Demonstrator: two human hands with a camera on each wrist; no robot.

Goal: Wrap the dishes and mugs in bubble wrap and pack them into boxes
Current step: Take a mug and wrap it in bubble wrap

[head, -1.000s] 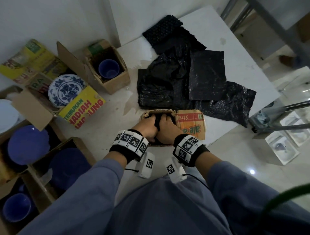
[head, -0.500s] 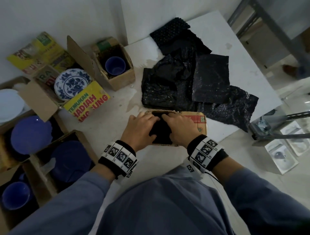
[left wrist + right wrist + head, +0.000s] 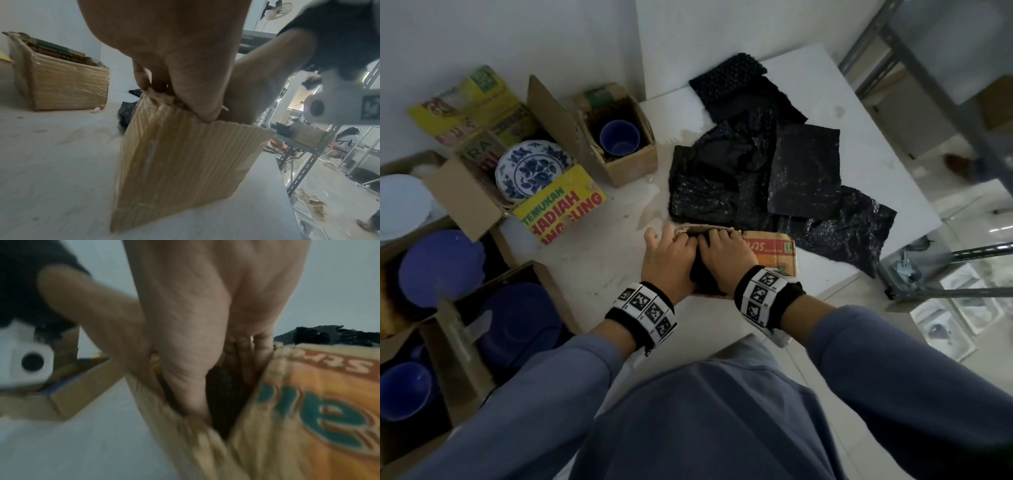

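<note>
Overhead, both hands in box [image 3: 774, 253], right wrist view shows perhaps black wrap [image 3: 222, 386] inside

White table [image 3: 599, 267]; grey metal shelving frame [image 3: 941, 96]; wall fan [image 3: 276, 9].

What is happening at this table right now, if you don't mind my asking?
A person is packing crockery. Both hands, the left hand and right hand, reach into a small cardboard box on the white table, pressing down a black-wrapped item inside. More sheets of black bubble wrap lie just beyond it. To the left, open boxes hold unwrapped pieces: a blue cup, a blue-and-white floral plate and blue plates.
</note>
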